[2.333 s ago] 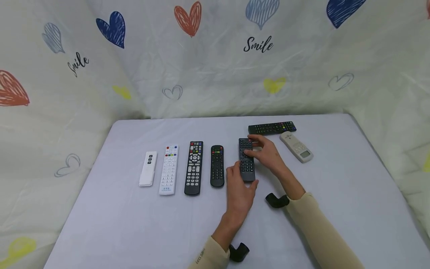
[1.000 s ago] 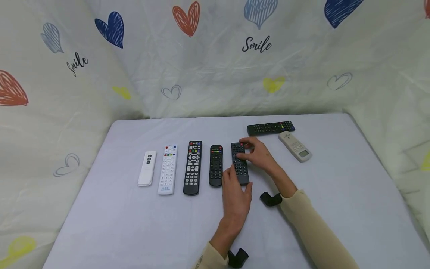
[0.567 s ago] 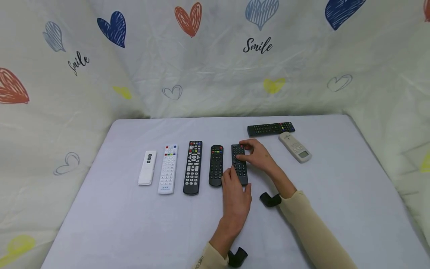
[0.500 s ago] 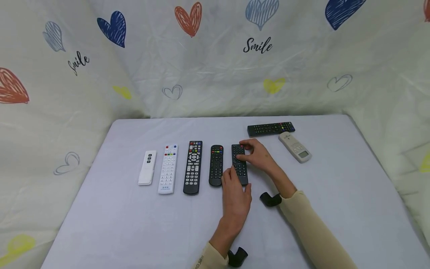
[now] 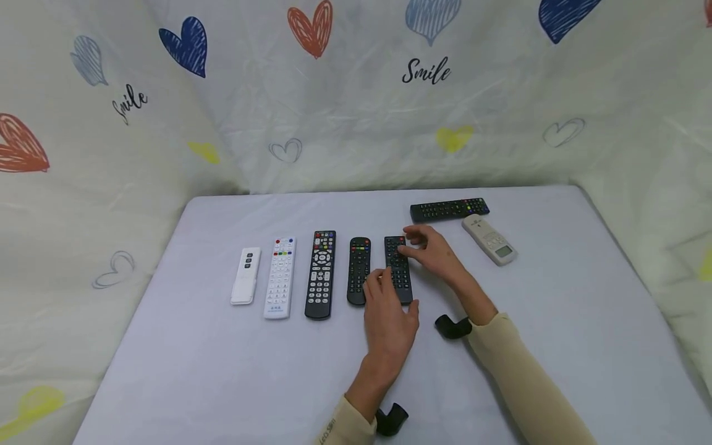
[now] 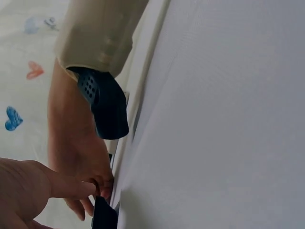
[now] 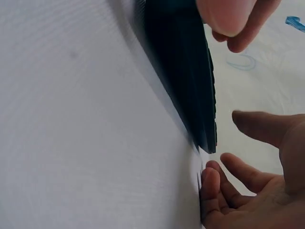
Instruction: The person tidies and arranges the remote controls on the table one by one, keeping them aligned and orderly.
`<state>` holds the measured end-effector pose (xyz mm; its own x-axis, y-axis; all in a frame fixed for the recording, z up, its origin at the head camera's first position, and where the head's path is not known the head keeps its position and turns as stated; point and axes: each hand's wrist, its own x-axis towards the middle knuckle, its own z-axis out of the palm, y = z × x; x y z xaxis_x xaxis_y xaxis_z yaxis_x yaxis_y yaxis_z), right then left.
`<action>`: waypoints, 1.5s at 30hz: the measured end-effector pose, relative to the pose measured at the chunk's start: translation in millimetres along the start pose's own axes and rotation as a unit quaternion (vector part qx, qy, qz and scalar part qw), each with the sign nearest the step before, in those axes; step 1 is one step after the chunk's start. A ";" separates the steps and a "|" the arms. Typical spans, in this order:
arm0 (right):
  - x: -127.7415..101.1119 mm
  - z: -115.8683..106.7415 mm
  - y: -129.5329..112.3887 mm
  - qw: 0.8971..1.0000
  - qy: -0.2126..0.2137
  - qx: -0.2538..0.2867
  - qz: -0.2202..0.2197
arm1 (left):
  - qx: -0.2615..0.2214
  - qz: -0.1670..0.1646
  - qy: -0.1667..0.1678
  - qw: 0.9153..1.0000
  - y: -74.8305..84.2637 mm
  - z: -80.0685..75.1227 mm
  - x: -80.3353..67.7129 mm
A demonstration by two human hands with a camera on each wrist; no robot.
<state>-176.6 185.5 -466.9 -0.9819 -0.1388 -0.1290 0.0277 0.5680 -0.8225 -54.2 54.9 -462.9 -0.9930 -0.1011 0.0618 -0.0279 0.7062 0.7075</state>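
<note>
In the head view a dark grey remote control point(image 5: 398, 285) lies on the white table, its far end tipped slightly left. My left hand point(image 5: 387, 324) hovers at its near end, fingers over its left side and thumb beside the lower right corner. Its grip is loose; contact is hard to judge. My right hand point(image 5: 436, 253) is by the far right end, thumb and fingers spread. In the right wrist view a gap shows between the right hand point(image 7: 257, 176) and the remote control point(image 7: 183, 71). A shorter black remote point(image 5: 358, 272) lies just left, partly behind the left fingers.
To the left, a long black remote point(image 5: 320, 275), a white remote point(image 5: 280, 278) and a small white remote point(image 5: 245, 276) lie in a row. Behind the right hand, another black remote point(image 5: 449, 210) lies crosswise, near a beige air-conditioner remote point(image 5: 489, 240). A heart-printed cloth point(image 5: 356, 111) hangs behind.
The dark grey remote slid left towards the row and its near end settled beside the shorter black one. Since then my right hand has drawn off to the right and my left fingers have loosened.
</note>
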 end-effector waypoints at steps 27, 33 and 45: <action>-47.6 -41.2 20.0 0.983 0.184 0.004 0.006 | -0.077 0.168 0.024 0.982 10.0 11.1 27.1; -55.1 -50.9 23.7 0.975 0.222 -0.009 0.030 | -0.118 0.118 -0.026 0.986 16.4 8.6 38.8; -61.7 -77.3 35.9 0.958 0.267 -0.057 0.089 | -0.172 0.080 -0.067 0.980 26.0 8.1 49.0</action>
<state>-129.5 277.1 -445.7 -0.9200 0.3862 0.0662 0.2124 0.6335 -0.7440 -104.4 73.9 -447.2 -0.9883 0.1005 0.1147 0.1469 0.4254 0.8930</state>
